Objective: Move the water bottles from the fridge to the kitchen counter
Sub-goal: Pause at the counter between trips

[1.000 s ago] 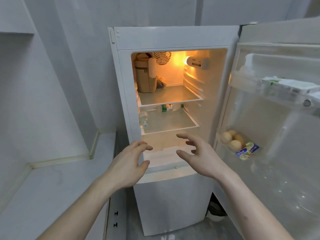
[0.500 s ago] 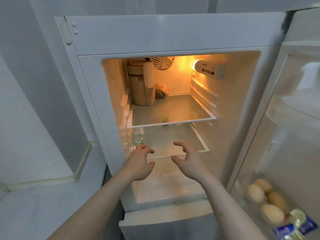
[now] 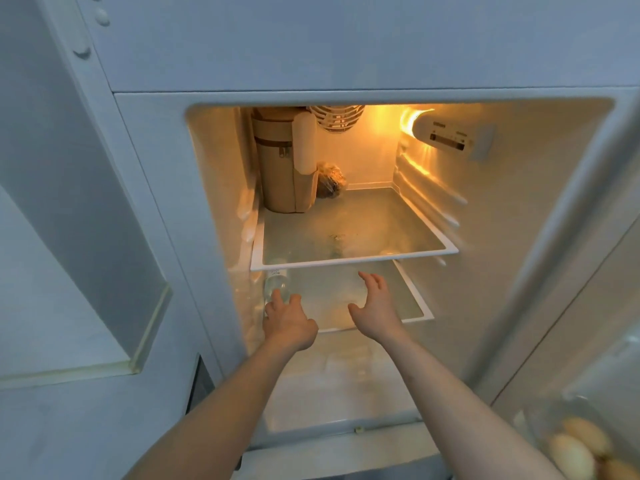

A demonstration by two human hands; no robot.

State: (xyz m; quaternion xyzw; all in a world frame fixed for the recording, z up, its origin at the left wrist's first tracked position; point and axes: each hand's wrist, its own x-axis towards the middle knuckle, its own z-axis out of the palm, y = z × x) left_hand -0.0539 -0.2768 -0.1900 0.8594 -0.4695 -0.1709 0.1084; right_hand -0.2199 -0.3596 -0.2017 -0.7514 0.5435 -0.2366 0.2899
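A clear water bottle lies on the fridge's second glass shelf, at its left end, partly hidden under the upper shelf. My left hand reaches in with spread fingers, and its fingertips are at the near end of that bottle without closing round it. My right hand hovers open over the middle of the same shelf, holding nothing. The rest of that shelf's back is hidden by the upper shelf. The pale kitchen counter lies low at the left, beside the fridge.
On the upper shelf a tan zipped bag with a white cylinder and a small wrapped bundle stand at the back left. The open fridge door is on the right, with eggs in its lower rack.
The view has moved closer to the fridge. Both hands have gone forward from the fridge's front edge into the second shelf, and the left hand has reached the clear bottle.
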